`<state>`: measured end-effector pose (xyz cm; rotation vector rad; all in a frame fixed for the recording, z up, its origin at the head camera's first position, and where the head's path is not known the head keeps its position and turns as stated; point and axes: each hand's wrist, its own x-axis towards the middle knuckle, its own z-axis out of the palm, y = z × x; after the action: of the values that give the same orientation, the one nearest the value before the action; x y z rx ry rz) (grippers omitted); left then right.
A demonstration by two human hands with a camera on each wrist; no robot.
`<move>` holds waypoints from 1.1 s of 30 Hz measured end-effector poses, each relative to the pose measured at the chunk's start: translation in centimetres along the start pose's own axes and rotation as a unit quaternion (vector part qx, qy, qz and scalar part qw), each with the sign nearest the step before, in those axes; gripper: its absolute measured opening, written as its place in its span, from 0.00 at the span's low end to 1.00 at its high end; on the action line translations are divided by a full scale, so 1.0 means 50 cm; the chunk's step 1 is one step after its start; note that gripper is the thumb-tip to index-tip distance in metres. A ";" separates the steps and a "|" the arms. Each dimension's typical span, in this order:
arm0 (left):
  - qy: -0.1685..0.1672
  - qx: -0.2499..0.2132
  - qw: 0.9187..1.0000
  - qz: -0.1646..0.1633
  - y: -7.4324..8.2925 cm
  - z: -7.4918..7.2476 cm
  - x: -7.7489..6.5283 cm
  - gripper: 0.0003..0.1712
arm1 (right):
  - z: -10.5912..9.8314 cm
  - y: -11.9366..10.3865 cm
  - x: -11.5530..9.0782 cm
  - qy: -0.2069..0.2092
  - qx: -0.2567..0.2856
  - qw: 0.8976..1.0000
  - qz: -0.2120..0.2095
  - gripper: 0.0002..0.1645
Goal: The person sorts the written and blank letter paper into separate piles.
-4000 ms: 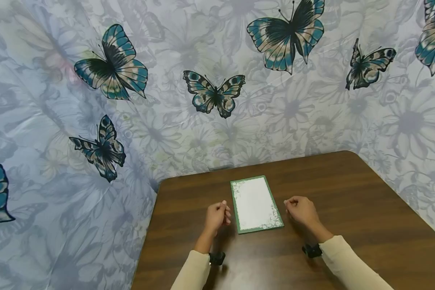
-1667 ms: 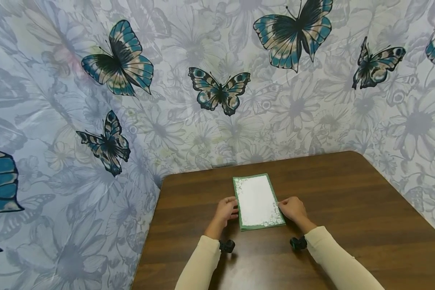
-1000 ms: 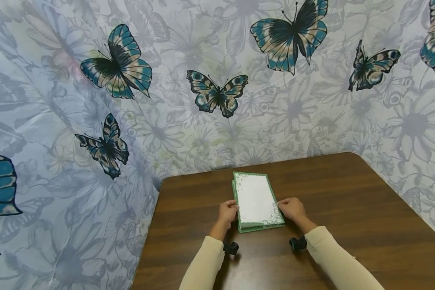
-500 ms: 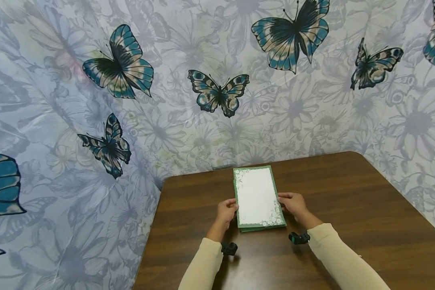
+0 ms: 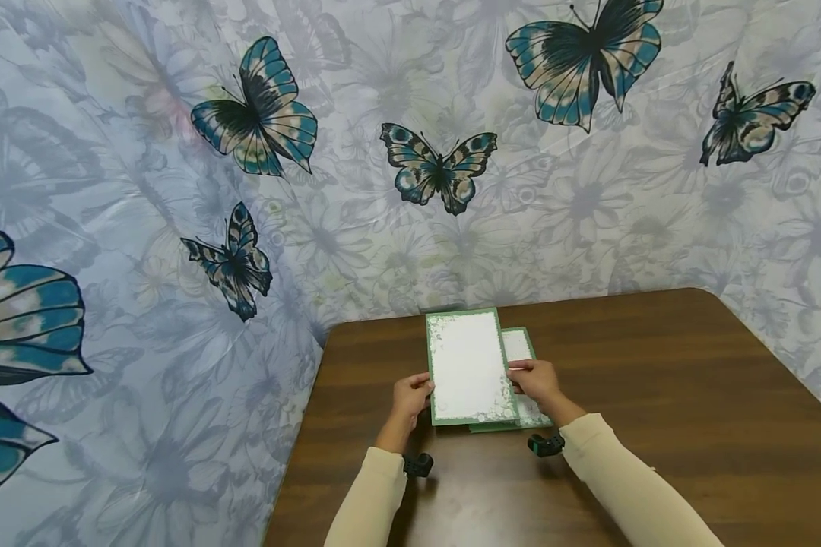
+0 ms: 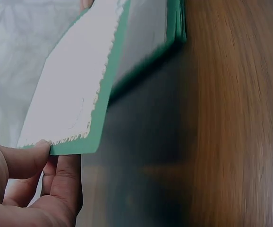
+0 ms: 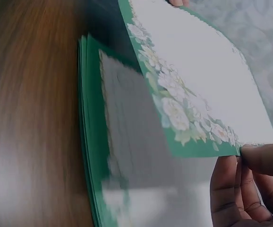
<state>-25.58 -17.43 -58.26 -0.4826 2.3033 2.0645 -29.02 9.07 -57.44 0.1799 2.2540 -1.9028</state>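
One sheet of floral-bordered paper (image 5: 468, 368), white with a green edge, is held up by both hands in the head view. My left hand (image 5: 409, 403) pinches its left edge between thumb and fingers. On the opposite edge my right hand (image 5: 539, 387) pinches it the same way; the right wrist view shows the thumb on top and fingers beneath the sheet (image 7: 193, 75). Below and to the right lies a stack of matching sheets (image 5: 520, 346) on the table, partly covered by the raised one. The left wrist view shows a gap between sheet (image 6: 75, 75) and stack (image 6: 174, 23).
The brown wooden table (image 5: 643, 380) extends to both sides of the stack. Behind it hangs a wall covering (image 5: 356, 251) printed with flowers and butterflies. A black wrist camera (image 5: 419, 465) sits at the left wrist, another (image 5: 546, 444) at the right.
Both hands came to the stack's edges and took hold of the top sheet. It has lifted off and shifted left, uncovering the stack's right part. The head view has turned slightly left.
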 end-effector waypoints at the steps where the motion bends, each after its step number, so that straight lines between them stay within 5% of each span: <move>1: 0.005 -0.001 1.000 -0.001 -0.003 -0.009 0.001 0.17 | 0.010 0.000 0.002 0.000 0.000 1.000 0.000 0.18; 13: 0.067 0.018 0.998 0.002 -0.036 -0.107 -0.005 0.17 | 0.128 -0.005 0.006 -0.002 -0.021 1.000 0.009 0.13; 33: 0.117 0.062 0.991 0.012 -0.055 -0.171 -0.005 0.14 | 0.211 0.008 0.018 -0.016 -0.149 0.987 -0.051 0.08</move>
<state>-23.02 -25.93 -59.74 -0.7322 2.5571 1.9522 -29.14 -1.26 -59.74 -0.0082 2.5323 -1.5719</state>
